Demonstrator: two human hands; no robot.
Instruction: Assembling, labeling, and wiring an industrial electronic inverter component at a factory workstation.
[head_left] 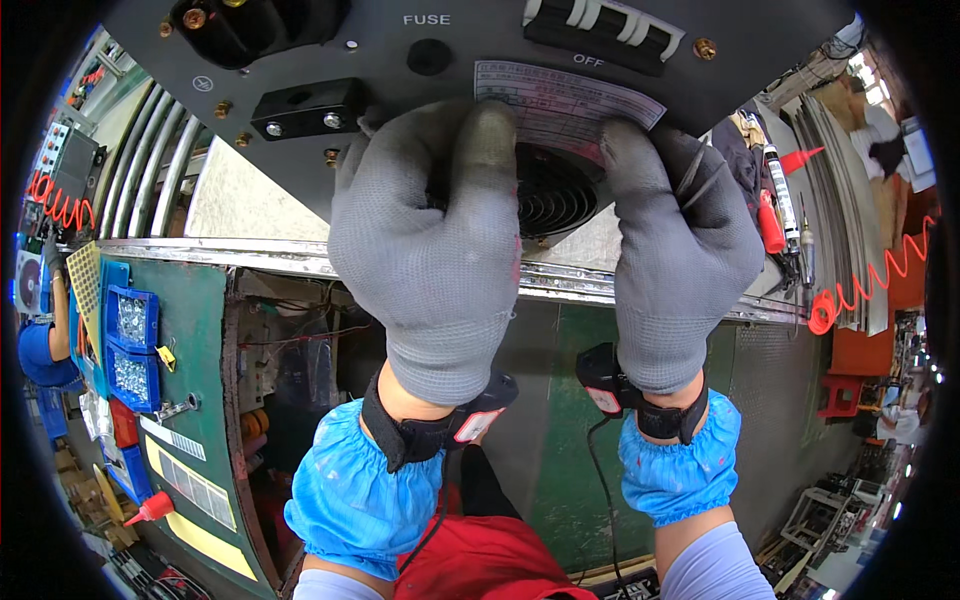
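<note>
A silver-grey printed label [560,95] lies across the dark metal panel of an electrical unit [400,20]. My left hand [430,230], in a grey knitted glove, presses its thumb at the label's lower left, its other fingers curled against the panel. On the other side my right hand [675,235], gloved alike, has its thumb at the label's lower right corner. Its fingers are bent inward, and their tips are partly hidden. Between the two hands shows a round fan grille [555,195]. Above the label sits a black switch block [600,35], beside a round black cap [430,57].
A metal-edged bench [570,285] runs below the unit. Metal rollers [160,160] lie to the left. Blue bins of screws [132,345] stand lower left, near a red-capped bottle [152,508]. At right are a red coiled hose [850,305] and a white tube [780,195].
</note>
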